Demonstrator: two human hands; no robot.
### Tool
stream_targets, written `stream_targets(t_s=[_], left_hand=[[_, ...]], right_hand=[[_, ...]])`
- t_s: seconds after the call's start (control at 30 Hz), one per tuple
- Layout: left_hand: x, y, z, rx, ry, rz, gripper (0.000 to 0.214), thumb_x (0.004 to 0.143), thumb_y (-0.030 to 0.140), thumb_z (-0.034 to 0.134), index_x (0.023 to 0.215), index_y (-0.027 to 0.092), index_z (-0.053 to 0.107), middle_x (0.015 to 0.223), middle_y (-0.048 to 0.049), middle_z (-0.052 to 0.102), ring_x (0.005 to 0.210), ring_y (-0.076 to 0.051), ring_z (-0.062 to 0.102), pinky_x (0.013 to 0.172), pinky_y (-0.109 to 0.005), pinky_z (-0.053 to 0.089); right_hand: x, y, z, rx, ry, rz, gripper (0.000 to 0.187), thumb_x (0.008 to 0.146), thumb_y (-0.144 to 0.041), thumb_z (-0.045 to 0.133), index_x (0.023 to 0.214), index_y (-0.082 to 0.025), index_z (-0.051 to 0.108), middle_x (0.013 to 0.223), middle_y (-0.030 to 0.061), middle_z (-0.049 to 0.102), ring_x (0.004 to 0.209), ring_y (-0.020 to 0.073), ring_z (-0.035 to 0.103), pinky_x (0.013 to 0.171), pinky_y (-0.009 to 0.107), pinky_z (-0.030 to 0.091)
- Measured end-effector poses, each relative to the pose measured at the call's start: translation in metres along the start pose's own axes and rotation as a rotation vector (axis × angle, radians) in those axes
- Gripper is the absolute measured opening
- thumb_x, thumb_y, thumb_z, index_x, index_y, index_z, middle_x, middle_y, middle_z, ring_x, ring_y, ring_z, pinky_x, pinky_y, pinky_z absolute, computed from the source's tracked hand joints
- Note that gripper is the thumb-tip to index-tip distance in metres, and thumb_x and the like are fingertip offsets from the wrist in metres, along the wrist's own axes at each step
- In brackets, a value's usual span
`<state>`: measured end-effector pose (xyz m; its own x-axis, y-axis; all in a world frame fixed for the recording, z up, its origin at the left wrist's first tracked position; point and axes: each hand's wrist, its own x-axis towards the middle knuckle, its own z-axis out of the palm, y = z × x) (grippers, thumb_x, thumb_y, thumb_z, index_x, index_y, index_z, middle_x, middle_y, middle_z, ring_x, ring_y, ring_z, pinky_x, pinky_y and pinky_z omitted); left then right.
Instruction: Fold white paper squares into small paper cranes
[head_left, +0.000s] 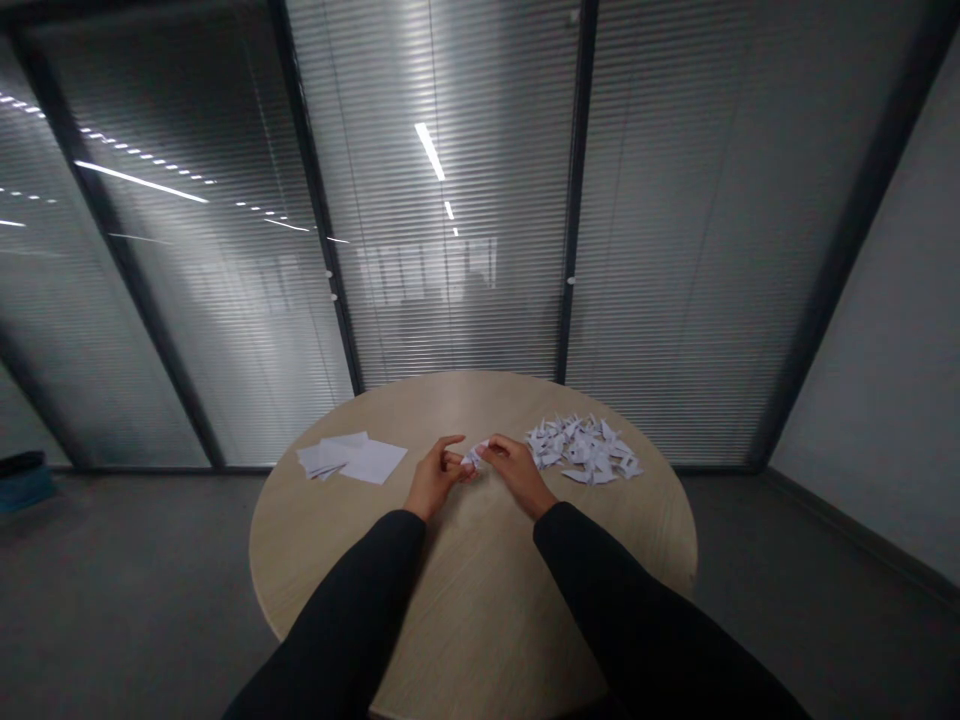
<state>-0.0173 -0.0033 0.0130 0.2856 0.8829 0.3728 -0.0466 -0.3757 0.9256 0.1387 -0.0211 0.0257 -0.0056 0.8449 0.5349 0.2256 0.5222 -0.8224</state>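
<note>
Between my two hands, over the middle of the round table, is a small folded piece of white paper (474,456). My left hand (436,474) is closed on its left side, with the index finger stretched out above it. From the other side my right hand (513,466) pinches the paper between thumb and fingers. Just right of that hand lies a heap of small folded white papers (589,450). Flat white paper sheets (373,461) lie in a loose stack to the left of my left hand.
The round wooden table (480,620) has a curved edge all round. Behind it stands a glass partition with blinds (457,330) and dark frames. A pale wall (892,400) rises at the right. A blue bin-like object (26,485) is on the floor at far left.
</note>
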Motion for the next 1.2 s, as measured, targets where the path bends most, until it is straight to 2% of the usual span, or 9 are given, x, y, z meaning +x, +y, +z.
stream_targets(t_s=[0.1, 0.3, 0.43, 0.63, 0.87, 1.2], left_hand=[[0.0, 0.001, 0.001, -0.01, -0.012, -0.002, 0.052, 0.066, 0.023, 0.068, 0.113, 0.015, 0.046, 0.068, 0.0003, 0.064, 0.061, -0.012, 0.062, 0.063, -0.027, 0.049], [-0.001, 0.003, -0.001, -0.006, -0.015, 0.029, 0.052, 0.067, 0.023, 0.066, 0.115, 0.016, 0.046, 0.069, 0.0004, 0.064, 0.063, -0.012, 0.061, 0.064, -0.026, 0.048], [-0.001, 0.009, -0.002, -0.018, -0.019, 0.031, 0.053, 0.068, 0.026, 0.066, 0.116, 0.015, 0.046, 0.068, 0.0005, 0.063, 0.062, -0.012, 0.06, 0.063, -0.026, 0.047], [-0.001, 0.022, -0.003, -0.096, -0.043, 0.004, 0.057, 0.064, 0.031, 0.07, 0.114, 0.014, 0.047, 0.068, 0.0002, 0.064, 0.065, -0.013, 0.06, 0.067, -0.027, 0.046], [-0.004, 0.032, -0.004, -0.155, -0.065, 0.022, 0.054, 0.064, 0.03, 0.072, 0.111, 0.015, 0.049, 0.072, -0.0007, 0.065, 0.07, -0.014, 0.061, 0.072, -0.028, 0.045], [-0.006, 0.034, -0.003, -0.277, -0.144, 0.094, 0.045, 0.07, 0.019, 0.068, 0.111, 0.015, 0.049, 0.073, -0.0007, 0.065, 0.07, -0.012, 0.061, 0.074, -0.026, 0.045]], right_hand=[[0.0, 0.004, 0.0, -0.046, -0.031, 0.011, 0.024, 0.075, -0.039, 0.056, 0.074, -0.016, 0.064, 0.068, 0.0, 0.063, 0.067, 0.015, 0.057, 0.064, 0.025, 0.042], [0.002, 0.007, -0.002, -0.125, 0.04, 0.046, 0.025, 0.072, -0.039, 0.06, 0.064, -0.016, 0.064, 0.058, -0.0009, 0.06, 0.059, 0.0135, 0.053, 0.057, 0.024, 0.038], [0.002, 0.006, -0.001, 0.086, 0.029, 0.139, 0.029, 0.068, -0.043, 0.063, 0.063, -0.015, 0.062, 0.058, -0.0002, 0.059, 0.059, 0.0139, 0.053, 0.059, 0.026, 0.041], [-0.001, 0.001, -0.001, 0.41, -0.021, 0.25, 0.029, 0.067, -0.043, 0.066, 0.067, -0.014, 0.065, 0.067, 0.0023, 0.061, 0.067, 0.0139, 0.056, 0.07, 0.028, 0.046], [-0.003, -0.008, 0.0, 0.689, -0.128, 0.29, 0.024, 0.066, -0.038, 0.071, 0.069, -0.015, 0.065, 0.077, 0.0045, 0.062, 0.074, 0.0154, 0.056, 0.072, 0.029, 0.046], [-0.004, -0.013, 0.0, 0.915, -0.234, 0.252, 0.017, 0.072, -0.031, 0.069, 0.068, -0.014, 0.067, 0.07, 0.002, 0.059, 0.069, 0.0125, 0.054, 0.072, 0.027, 0.043]])
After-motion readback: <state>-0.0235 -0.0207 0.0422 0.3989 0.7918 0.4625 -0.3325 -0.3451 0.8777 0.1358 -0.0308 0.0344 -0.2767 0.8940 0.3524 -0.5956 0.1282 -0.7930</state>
